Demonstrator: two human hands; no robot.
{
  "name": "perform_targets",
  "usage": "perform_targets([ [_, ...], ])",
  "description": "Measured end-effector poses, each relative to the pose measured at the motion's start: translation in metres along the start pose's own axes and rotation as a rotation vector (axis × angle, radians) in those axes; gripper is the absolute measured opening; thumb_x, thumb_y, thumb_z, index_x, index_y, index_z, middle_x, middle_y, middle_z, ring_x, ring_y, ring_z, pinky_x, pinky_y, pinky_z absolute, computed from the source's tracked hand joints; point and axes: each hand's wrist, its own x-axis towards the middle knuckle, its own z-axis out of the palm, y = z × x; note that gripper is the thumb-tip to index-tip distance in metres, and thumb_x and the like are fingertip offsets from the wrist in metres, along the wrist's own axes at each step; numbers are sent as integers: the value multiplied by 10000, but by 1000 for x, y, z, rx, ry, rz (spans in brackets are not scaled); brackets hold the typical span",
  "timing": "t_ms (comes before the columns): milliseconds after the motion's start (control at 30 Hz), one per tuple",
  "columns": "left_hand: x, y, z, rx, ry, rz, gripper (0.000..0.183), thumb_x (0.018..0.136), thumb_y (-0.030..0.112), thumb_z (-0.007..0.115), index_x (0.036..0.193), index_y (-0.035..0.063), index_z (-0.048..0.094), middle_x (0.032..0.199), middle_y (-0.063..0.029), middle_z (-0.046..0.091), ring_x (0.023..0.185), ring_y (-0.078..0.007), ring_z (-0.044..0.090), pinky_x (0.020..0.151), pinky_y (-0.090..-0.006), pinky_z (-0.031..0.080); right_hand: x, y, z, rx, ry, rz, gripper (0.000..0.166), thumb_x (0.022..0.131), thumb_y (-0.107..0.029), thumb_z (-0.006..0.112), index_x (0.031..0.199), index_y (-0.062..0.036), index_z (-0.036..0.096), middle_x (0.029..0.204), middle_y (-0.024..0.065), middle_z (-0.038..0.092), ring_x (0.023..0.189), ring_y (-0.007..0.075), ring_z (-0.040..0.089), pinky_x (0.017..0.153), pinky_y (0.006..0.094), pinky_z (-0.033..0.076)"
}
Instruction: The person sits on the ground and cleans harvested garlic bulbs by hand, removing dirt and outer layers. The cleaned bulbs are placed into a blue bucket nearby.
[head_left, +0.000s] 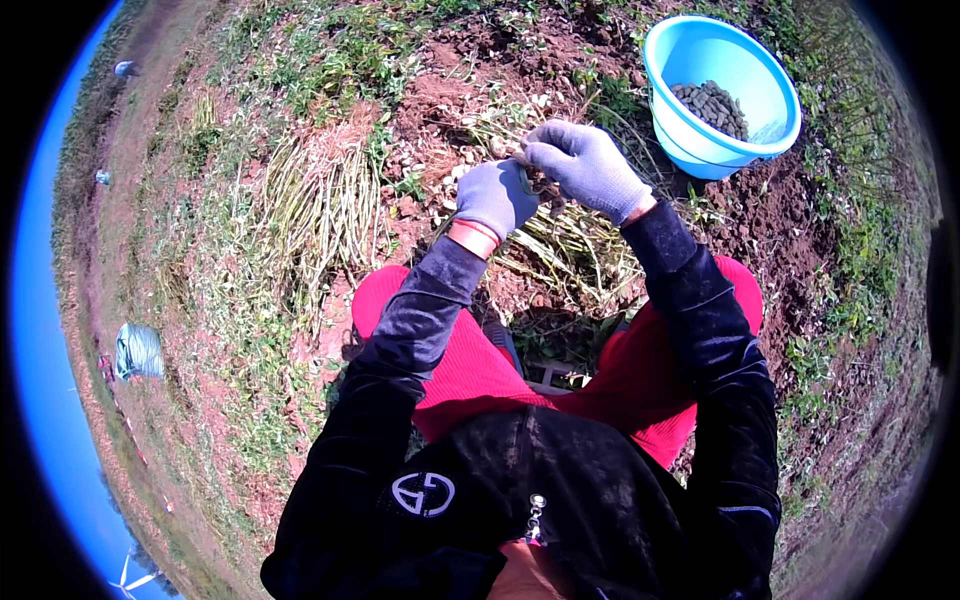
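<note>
In a pale grey-purple knitted glove, my left hand (495, 196) is closed around part of an uprooted peanut plant (555, 201), mostly hidden by the hands. My right hand (585, 166), gloved alike, meets it from the right. Its thumb and fingers pinch a small brownish piece, seemingly a peanut pod (520, 156), at the left hand's edge. Dry peanut stems (555, 251) lie on the soil below both hands. Just beyond them, pale pods and roots (491, 131) are spread over the ground. A light-blue plastic bucket (679, 124) to the upper right holds a heap of peanuts (712, 109).
A bundle of pulled peanut stems (322, 199) lies to the left, roots away from me. My red-trousered knees (480, 360) flank the work spot. Farther left stands a pale woven sack (139, 351). Reddish clods (757, 214) and green weeds (847, 277) cover the right side.
</note>
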Motion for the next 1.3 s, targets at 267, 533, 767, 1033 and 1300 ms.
perform_targets([
  [267,-5,4,14,96,47,74,265,777,368,582,793,116,661,711,-126,662,704,-336,654,596,-443,516,14,15,14,-673,-46,53,398,850,-407,527,791,-39,665,733,169,647,719,346,646,677,441,512],
  [533,9,-7,9,-920,5,118,201,814,251,595,882,83,681,779,-95,679,733,-250,661,648,-354,514,2,-13,7,595,-156,10,208,912,-262,537,909,-60,585,627,-5,552,459,69,505,418,181,409],
  [767,11,-24,8,-1149,43,-68,198,729,16,629,924,-11,655,828,-49,686,728,-120,650,680,-266,520,33,10,-128,1404,566,23,284,980,-271,445,1018,4,508,786,32,555,692,127,575,555,220,489],
  [1033,7,-30,-10,-1330,147,-31,124,778,22,555,836,8,664,771,-18,660,672,-111,620,616,-256,485,30,28,-154,1518,429,-116,496,969,-330,439,1252,64,337,1314,282,401,1218,356,445,993,412,453],
  [1300,8,-22,-23,-1321,274,-35,131,773,21,603,895,15,653,813,-10,667,698,-110,622,637,-268,495,-7,-30,-8,-152,119,-185,227,835,-257,631,880,-37,668,748,131,646,660,214,654,625,313,504],
])
